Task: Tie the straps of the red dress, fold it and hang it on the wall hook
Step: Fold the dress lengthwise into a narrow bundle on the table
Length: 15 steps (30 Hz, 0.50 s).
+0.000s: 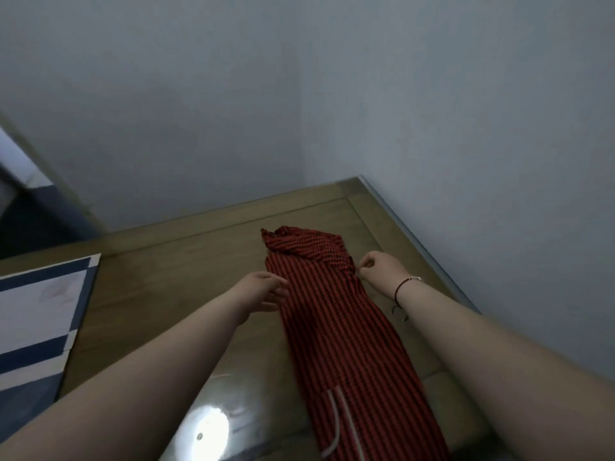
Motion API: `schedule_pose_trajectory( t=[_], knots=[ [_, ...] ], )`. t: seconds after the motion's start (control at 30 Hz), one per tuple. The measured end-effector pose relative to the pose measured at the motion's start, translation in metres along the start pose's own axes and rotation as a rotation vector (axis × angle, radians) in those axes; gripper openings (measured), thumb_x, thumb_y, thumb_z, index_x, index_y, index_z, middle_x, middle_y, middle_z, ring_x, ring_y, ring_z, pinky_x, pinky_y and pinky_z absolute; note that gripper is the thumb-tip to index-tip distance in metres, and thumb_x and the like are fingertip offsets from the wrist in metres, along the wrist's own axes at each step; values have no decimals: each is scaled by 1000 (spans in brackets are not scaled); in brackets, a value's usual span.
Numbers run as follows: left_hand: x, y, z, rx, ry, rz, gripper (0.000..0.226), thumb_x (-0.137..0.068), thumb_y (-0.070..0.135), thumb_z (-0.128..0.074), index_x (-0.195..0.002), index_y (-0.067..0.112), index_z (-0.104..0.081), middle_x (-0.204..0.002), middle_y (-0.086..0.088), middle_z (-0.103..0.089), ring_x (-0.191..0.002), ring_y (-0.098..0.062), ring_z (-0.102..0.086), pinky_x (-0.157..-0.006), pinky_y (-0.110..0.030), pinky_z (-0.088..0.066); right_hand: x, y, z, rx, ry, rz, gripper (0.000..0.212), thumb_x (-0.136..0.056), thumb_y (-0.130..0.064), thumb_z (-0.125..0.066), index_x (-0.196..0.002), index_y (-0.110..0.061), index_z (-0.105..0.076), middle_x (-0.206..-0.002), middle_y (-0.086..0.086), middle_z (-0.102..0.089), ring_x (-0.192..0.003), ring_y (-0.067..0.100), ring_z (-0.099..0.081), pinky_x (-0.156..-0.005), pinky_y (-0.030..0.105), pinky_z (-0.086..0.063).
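Observation:
The red dress [336, 321], dark-striped, lies as a long narrow strip on the wooden table [173, 281], running from the near edge toward the far corner. Its far end is bunched and folded over. Two pale straps [339, 417] lie on the near part. My left hand [263, 291] hovers at the dress's left edge, fingers apart, holding nothing. My right hand [379, 264] pinches the right edge of the dress near the bunched end. No wall hook shows in view.
A blue and white patterned board or cloth [43, 314] lies at the table's left. Pale walls [432, 111] meet in a corner just behind the table. A lamp's glare [206, 427] reflects on the glossy near tabletop.

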<state>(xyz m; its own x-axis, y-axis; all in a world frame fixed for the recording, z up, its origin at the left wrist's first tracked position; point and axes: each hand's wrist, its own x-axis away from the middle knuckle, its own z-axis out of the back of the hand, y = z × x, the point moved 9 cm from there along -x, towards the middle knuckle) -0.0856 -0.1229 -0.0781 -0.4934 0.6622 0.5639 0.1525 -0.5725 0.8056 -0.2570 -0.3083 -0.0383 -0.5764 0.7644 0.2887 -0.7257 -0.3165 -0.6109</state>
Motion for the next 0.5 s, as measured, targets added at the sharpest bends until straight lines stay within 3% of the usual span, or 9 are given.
schedule_pose_trajectory(
  t=[0.23,0.43,0.5],
  knots=[
    [-85,-4,39,57,222,99,14,-93,10,-44,-86,12,-56,-77,-5,-58,-65,-14,-51,-59,-24,-41,-120,-21,-31,46,-130,65,24,-81,-26,-63,-102,-15,-63,-99,3,-65,-103,24,-62,-77,24,-41],
    [-149,-22,66,65,438,177,4,-87,13,-60,-89,13,-56,-88,-8,-57,-75,-17,-52,-64,-27,-41,-197,-62,-91,320,-221,262,71,-73,-52,-66,-132,-17,-47,-130,11,-52,-121,31,-49,-104,39,-40],
    [-163,-34,72,77,519,224,23,-85,14,-63,-106,7,-58,-101,-13,-61,-93,-25,-58,-79,-30,-44,-210,-73,-110,427,-191,316,79,-71,-58,-64,-136,-20,-41,-135,9,-48,-126,31,-45,-106,42,-38]
  ],
)
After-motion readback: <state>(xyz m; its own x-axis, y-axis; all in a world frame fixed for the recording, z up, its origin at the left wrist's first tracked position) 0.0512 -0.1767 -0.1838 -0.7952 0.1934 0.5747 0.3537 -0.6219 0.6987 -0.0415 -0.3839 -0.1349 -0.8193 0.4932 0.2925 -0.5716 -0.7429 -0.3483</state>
